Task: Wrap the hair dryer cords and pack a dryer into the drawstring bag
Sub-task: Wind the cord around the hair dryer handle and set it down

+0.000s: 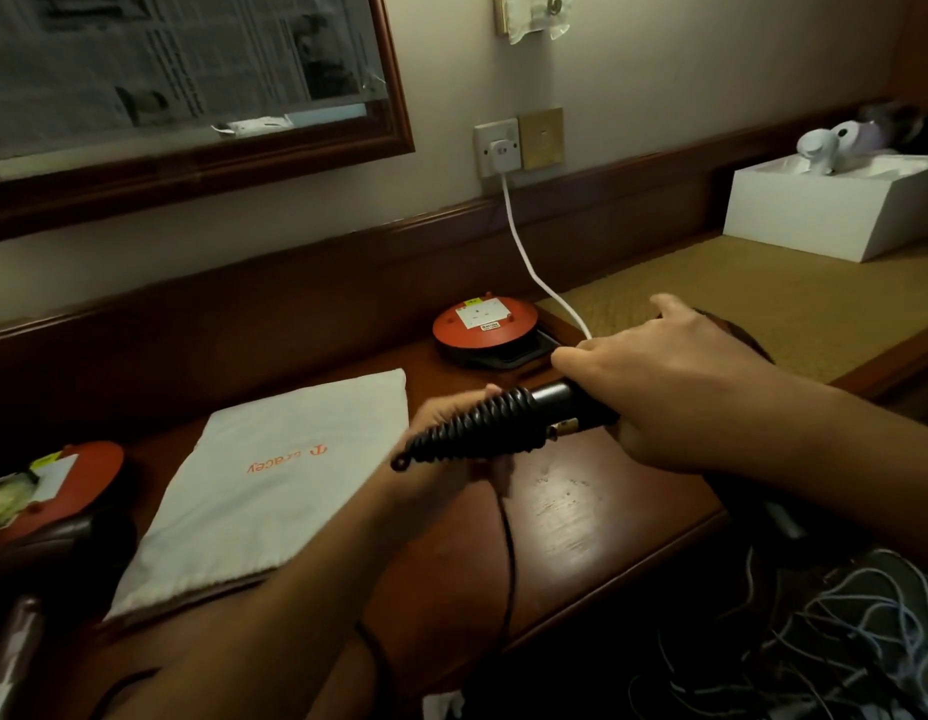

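My right hand (675,392) grips the black handle of a hair dryer (560,402) above the desk; the dryer's body is hidden behind that hand. Black cord (477,431) is coiled in tight turns around the handle's end. My left hand (451,413) sits just behind the coils and holds the cord, whose loose part (508,543) hangs down over the desk edge. A white drawstring bag (275,480) with orange lettering lies flat on the desk to the left. A second dark dryer (46,543) lies at the far left edge.
An orange round base (482,324) with a white label sits at the back of the wooden desk (597,511). A white cable (529,262) runs from a wall socket (498,148). A white box (836,210) stands at the right. Tangled wires (836,631) lie below right.
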{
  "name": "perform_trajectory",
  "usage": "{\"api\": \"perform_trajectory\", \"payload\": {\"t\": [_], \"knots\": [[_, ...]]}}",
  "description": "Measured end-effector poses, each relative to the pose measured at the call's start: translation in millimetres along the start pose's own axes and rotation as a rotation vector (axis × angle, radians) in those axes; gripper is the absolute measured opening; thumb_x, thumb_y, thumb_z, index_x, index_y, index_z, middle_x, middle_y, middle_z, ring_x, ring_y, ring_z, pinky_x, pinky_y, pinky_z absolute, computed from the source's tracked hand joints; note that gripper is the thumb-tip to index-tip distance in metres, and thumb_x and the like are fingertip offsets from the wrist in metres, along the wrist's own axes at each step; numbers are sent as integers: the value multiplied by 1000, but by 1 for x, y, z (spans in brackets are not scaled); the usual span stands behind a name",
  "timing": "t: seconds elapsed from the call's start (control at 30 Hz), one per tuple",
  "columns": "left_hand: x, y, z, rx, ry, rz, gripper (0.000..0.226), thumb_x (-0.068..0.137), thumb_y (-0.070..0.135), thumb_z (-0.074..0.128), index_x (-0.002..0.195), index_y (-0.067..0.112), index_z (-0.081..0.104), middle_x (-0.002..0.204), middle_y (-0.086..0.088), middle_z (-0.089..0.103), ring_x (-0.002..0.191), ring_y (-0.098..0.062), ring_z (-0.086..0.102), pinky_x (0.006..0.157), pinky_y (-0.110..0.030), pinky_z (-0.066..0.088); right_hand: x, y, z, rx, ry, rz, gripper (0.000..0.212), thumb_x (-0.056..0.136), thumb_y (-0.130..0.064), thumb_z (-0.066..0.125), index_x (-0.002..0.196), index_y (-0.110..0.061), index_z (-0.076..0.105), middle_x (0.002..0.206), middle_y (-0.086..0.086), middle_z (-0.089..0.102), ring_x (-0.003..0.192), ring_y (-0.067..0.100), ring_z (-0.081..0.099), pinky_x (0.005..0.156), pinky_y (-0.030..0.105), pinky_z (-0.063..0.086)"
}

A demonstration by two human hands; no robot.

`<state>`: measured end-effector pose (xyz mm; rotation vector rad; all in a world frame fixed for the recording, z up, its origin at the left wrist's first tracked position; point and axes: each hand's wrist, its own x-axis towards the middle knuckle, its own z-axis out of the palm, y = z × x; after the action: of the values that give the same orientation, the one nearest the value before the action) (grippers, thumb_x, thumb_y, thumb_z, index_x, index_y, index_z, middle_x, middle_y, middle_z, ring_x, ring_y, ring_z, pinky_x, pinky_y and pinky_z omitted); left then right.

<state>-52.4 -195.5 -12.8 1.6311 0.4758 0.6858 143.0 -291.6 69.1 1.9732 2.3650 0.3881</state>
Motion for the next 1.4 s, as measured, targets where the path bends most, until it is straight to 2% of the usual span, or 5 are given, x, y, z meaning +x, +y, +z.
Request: {"api": "perform_trajectory", "payload": {"t": [0.27, 0.47, 0.93, 1.17, 1.4], "knots": [[-38, 24, 64, 383, 4, -369, 30, 107, 43, 39, 131, 27, 47, 80, 1, 61, 73, -14, 62, 69, -34, 55, 14, -10, 14, -4, 73, 184, 32, 84, -11, 57, 97, -31, 37, 81, -10, 54, 79, 19, 61, 105, 64, 26], [-38, 79, 33, 1181, 6, 83, 20, 100, 32, 58, 108, 21, 74, 81, 13, 64, 63, 1, 56, 56, -11, 44, 8, -25, 19, -255, -44, 72, 41, 85, -15, 65, 118, -28, 44, 109, -3, 64, 109, 30, 60, 110, 68, 16], [-31, 21, 4, 145, 24, 211, 17, 95, 21, 63, 90, 14, 77, 80, -1, 73, 73, -13, 67, 66, -23, 53, -40, -24, -25, -157, 176, -110, 43, 78, -24, 65, 114, -36, 46, 96, -14, 63, 90, 20, 64, 105, 63, 26], [-63, 21, 51, 557, 18, -53, 45, 100, 51, 36, 104, 18, 66, 66, 0, 61, 54, -11, 55, 54, -22, 45, -19, -13, -25, 52, 230, 183, 36, 80, -20, 58, 94, -37, 30, 83, -13, 52, 82, 20, 61, 98, 60, 29], [-62, 73, 56, 1215, 188, 336, 23, 103, 38, 52, 100, 20, 66, 80, 6, 65, 63, -8, 57, 58, -23, 44, 4, -31, -6, -287, 71, 170, 40, 85, -14, 62, 120, -24, 45, 105, -1, 63, 101, 34, 63, 106, 71, 18]]}}
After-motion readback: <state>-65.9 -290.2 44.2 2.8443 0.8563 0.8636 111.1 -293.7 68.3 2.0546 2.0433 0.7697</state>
